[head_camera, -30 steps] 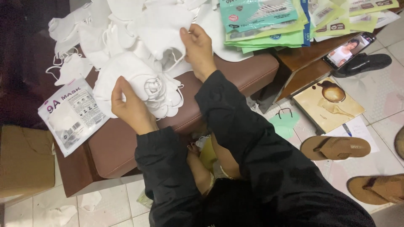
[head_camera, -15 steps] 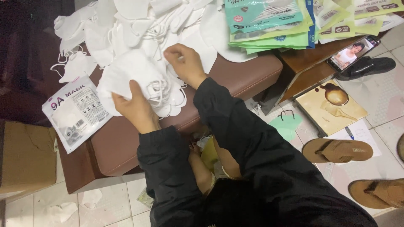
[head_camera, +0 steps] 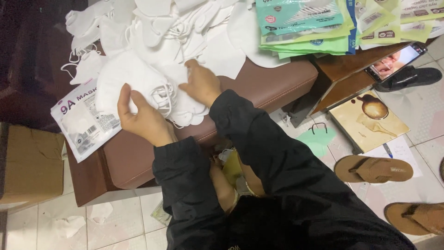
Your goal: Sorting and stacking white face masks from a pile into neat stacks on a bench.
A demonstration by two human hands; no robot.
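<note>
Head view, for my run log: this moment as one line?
left hand: grips white mask stack | right hand: on stack | surface: brown cushion

Light was even and moderately bright over the white masks [head_camera: 152,41] and pale floor tiles [head_camera: 416,111], while the upper left corner sank into deep shadow. The hands looked slightly soft with motion blur; the black sleeves lost detail.

Mask stack [head_camera: 138,83] on bench [head_camera: 259,88], pouch [head_camera: 83,118] left.
</note>
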